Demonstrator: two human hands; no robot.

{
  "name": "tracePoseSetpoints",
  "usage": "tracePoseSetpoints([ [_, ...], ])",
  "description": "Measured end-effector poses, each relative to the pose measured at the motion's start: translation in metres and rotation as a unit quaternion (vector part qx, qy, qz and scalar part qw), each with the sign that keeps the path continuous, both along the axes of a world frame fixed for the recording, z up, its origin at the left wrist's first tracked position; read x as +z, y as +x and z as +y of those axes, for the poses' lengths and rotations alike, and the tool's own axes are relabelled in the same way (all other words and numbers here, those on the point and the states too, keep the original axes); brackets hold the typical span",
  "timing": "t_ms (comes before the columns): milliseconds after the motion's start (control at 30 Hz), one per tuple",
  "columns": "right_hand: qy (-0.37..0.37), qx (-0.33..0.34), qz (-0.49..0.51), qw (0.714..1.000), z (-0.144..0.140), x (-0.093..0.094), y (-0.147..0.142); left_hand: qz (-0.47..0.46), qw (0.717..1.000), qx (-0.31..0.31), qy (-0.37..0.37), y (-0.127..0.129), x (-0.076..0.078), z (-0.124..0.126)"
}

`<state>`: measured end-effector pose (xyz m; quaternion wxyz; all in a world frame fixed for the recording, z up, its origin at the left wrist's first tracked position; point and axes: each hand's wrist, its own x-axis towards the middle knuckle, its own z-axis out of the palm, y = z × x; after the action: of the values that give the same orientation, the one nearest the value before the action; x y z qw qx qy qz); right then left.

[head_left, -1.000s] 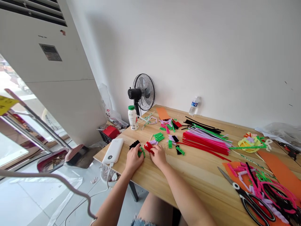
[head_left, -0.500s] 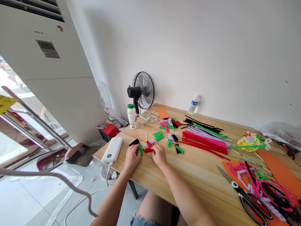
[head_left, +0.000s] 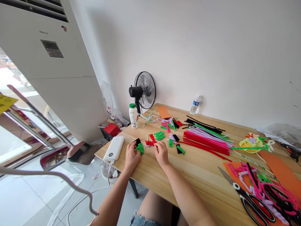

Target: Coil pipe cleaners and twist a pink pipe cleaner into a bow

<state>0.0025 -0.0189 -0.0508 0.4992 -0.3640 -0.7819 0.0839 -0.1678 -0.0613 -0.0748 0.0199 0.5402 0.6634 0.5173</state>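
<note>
Hands rest side by side near the wooden table's front-left corner. The left hand lies with fingers curled onto green coiled pipe-cleaner pieces beside a black coil; the right hand touches red coiled pieces, its fingers together. A white power bank sits just left; scissors lie far right.

White wall, wooden table, tiled floor.

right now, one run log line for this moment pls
left hand: on green coils | right hand: at red coils | power bank: left, on table
</note>
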Motion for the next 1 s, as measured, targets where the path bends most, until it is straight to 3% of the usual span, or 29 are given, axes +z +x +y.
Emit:
tracePoseSetpoints([
  [100,-0.034,0.03,-0.079,0.996,0.002,-0.008,-0.003,-0.013,1.0,0.015,0.011,-0.001,0.002,-0.001],
  [233,-0.039,0.035,-0.085,0.995,0.004,-0.013,-0.003,0.079,0.997,-0.019,0.01,0.0,0.005,-0.002],
  [367,-0.04,0.031,-0.073,0.996,0.005,-0.011,-0.001,0.151,0.987,-0.019,-0.05,0.002,0.004,0.0],
  [467,-0.035,0.022,-0.058,0.997,0.004,-0.008,0.0,0.153,0.986,-0.009,-0.068,0.002,0.002,0.0],
  [1000,-0.046,0.027,-0.085,0.995,0.001,-0.003,0.001,0.146,0.989,-0.027,-0.023,-0.004,-0.004,0.003],
])
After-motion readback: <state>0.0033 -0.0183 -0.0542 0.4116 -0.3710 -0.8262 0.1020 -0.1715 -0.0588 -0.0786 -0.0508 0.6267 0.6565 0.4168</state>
